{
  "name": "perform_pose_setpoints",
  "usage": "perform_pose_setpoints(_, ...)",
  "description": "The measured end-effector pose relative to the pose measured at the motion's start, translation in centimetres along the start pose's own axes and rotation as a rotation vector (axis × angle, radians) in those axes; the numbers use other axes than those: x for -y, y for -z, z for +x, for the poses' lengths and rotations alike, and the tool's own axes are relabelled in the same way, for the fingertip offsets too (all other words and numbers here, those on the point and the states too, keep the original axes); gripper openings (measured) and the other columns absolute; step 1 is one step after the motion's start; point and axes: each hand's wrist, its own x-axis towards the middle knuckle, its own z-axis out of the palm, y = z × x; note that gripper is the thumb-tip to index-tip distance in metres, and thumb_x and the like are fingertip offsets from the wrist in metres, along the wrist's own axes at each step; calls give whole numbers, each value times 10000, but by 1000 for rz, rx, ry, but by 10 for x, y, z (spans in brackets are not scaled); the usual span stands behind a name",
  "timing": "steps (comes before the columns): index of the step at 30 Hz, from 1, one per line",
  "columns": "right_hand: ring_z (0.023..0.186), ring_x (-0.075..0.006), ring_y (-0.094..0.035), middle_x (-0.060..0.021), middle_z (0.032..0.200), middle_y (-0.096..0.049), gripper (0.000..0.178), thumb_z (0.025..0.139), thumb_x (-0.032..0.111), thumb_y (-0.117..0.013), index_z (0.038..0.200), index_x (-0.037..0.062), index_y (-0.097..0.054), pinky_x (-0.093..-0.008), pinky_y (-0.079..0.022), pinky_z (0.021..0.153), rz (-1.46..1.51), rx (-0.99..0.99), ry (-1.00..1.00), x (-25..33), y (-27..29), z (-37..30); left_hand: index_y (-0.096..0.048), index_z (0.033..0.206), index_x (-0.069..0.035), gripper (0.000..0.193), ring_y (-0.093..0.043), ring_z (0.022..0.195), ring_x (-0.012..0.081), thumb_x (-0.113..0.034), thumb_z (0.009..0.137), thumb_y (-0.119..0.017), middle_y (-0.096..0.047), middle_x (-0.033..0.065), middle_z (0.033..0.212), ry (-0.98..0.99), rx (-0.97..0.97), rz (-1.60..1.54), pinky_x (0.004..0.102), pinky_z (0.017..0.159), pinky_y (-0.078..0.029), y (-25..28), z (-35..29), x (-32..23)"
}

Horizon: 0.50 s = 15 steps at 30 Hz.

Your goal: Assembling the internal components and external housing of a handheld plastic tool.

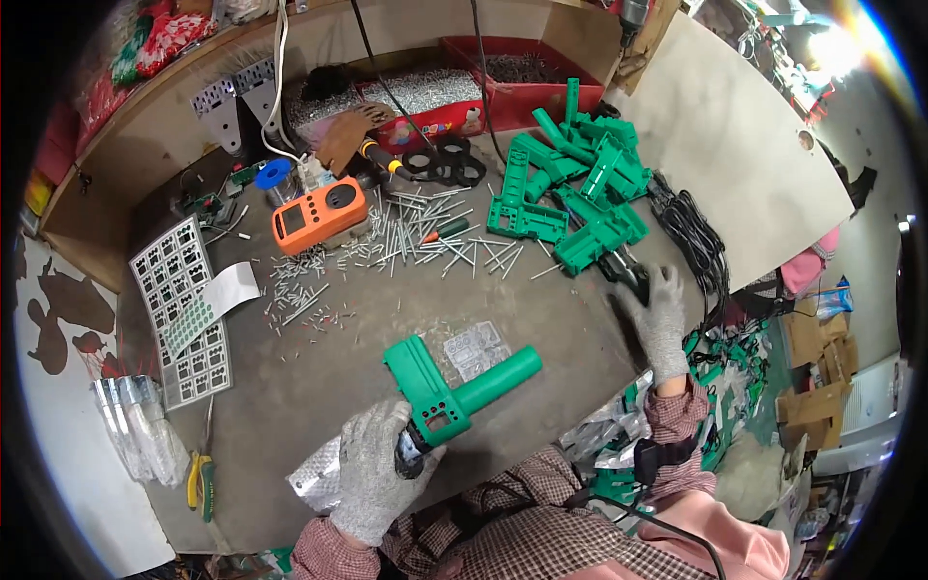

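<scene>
My gloved left hand [372,469] is closed around the dark lower end of a green plastic housing [435,387], above the near part of the table. The housing has a boxy body with round holes and a green tube that points to the upper right. At the right edge of the table, my gloved right hand [657,324] has its fingers on a black cylindrical tool [626,275]. That tool lies against a pile of green plastic housings [590,184], which hides its far end. Beyond the held housing lies a small clear plastic bag [477,350].
Loose metal pins [416,232] spread across the table behind an orange multimeter [319,215]. Sticker sheets [184,309] and yellow-green pliers [201,483] lie at left. A black cable bundle [691,232] hangs at right. Red bins [522,106] of small metal parts stand at the back.
</scene>
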Motion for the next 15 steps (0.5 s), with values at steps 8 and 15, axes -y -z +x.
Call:
perform_pose_setpoints(8,703,-82,-615,-14,885,-647,427,1037,460,-570,1135,48,-626,-219,-513,607,1091,621,-469,-15,46,65,-562,1267,-10,740,-599,1135,425,-232,673,-943,-630,220,1240,-7,-14,-21,508,980,-471,-2,0,-5)
perform_pose_setpoints(15,838,-128,-640,-59,1001,-640,385,1059,391,-567,1224,43,-561,-256,-561,716,1656,123,-379,55,-20,68,-552,1272,-14,731,-606,1129,426,-233,689,-934,-632,223,1244,21,-39,13,511,985,-469,-4,-3,-4)
